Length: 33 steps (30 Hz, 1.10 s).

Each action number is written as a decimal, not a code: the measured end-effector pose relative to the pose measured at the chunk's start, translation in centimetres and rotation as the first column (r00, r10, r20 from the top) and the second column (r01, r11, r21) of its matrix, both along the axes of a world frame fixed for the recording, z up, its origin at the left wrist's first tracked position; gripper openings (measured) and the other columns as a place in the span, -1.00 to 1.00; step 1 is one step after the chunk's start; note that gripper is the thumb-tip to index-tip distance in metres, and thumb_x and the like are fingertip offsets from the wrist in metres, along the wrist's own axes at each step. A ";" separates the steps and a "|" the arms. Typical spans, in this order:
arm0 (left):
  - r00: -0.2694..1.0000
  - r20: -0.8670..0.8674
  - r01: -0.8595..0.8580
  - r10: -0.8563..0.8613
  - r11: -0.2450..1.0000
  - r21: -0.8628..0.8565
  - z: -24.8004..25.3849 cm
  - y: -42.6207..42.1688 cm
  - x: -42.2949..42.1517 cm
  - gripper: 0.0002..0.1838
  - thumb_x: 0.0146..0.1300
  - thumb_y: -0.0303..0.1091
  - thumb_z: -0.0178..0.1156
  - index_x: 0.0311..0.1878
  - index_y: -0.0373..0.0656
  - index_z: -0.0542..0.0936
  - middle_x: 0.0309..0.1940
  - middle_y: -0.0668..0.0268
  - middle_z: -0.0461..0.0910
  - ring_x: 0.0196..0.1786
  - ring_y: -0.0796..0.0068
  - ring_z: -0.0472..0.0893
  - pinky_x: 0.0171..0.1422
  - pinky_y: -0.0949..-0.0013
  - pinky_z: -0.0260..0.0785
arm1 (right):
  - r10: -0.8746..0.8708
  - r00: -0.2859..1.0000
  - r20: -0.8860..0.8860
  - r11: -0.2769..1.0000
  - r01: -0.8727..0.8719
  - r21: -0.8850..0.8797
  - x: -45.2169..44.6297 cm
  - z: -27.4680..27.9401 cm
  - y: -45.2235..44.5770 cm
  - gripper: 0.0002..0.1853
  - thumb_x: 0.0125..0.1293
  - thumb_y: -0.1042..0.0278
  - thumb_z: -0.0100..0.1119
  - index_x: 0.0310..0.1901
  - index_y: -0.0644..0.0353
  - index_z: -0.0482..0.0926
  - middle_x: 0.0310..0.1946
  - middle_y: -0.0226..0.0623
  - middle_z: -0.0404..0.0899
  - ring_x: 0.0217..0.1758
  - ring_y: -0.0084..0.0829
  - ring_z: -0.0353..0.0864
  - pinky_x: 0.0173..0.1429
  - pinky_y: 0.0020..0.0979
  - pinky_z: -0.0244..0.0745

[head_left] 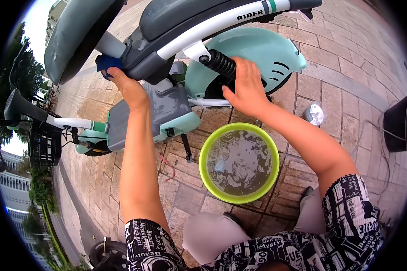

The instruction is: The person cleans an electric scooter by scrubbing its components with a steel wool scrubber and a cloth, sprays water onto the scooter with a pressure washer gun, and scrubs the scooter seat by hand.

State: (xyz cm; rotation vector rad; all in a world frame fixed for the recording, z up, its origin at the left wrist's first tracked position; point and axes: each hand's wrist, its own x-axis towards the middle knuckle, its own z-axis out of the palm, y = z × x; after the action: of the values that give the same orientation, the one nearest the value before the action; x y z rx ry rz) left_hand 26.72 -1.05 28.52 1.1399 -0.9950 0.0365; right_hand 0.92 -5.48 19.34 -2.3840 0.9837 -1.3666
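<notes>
A mint-green and grey scooter [271, 49] with a white frame stands in front of me. My left hand [127, 90] grips a dark blue cloth [107, 64] against the post under the front seat [74, 40]. Beside the black shock-absorber spring [221, 62], my right hand [248, 88] rests with its fingers on the rear part and its thumb apart; nothing shows in it. Below the scooter sits a lime-green basin [276, 165] of murky grey water.
A clear container with white contents [315, 114] stands on the paving right of the basin. Farther right is a black bucket [395, 124] with a cable beside it. The scooter's kickstand [186, 147] reaches down left of the basin. A black wheel [108, 255] shows at bottom left.
</notes>
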 end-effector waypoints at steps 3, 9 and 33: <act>0.980 -0.192 0.040 -0.044 0.999 -0.027 -1.5 -0.3 0.9 -0.19 0.39 0.32 -0.30 0.40 -0.22 0.10 0.34 0.19 0.23 0.36 0.36 0.24 0.47 0.34 -0.08 | -0.007 1.000 0.012 1.000 0.007 -0.012 0.2 0.0 0.1 -0.26 0.00 0.34 0.27 0.21 0.27 0.13 0.07 0.01 0.29 0.12 0.00 0.28 0.23 -0.06 0.16; 0.980 -0.061 -0.156 0.187 0.927 0.341 -9.8 0.9 -0.4 -0.17 0.42 0.18 -0.18 0.43 -0.35 -0.08 0.33 -0.12 0.20 0.36 0.05 0.25 0.44 0.20 0.02 | 0.014 1.000 0.021 0.999 -0.013 -0.045 -0.3 -0.4 -0.2 -0.26 0.01 0.33 0.26 0.22 0.28 0.12 0.08 0.03 0.28 0.15 0.00 0.26 0.24 -0.08 0.16; 0.613 0.789 -0.482 -0.042 0.771 0.416 -19.4 3.3 -13.9 -0.43 0.16 -0.45 0.12 0.28 -0.23 0.31 0.23 -0.05 0.31 0.26 -0.18 0.26 0.39 -0.12 0.00 | 0.137 0.990 0.026 0.988 -0.135 -0.076 -1.1 -1.2 -1.4 -0.23 0.01 0.34 0.26 0.25 0.28 0.11 0.13 0.01 0.26 0.21 0.01 0.23 0.28 -0.07 0.12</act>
State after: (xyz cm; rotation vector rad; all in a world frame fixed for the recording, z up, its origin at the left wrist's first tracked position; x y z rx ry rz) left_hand 12.82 2.27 9.09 1.9362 -1.6882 0.5013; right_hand -0.22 -6.83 18.16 -2.4257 0.7592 -1.4079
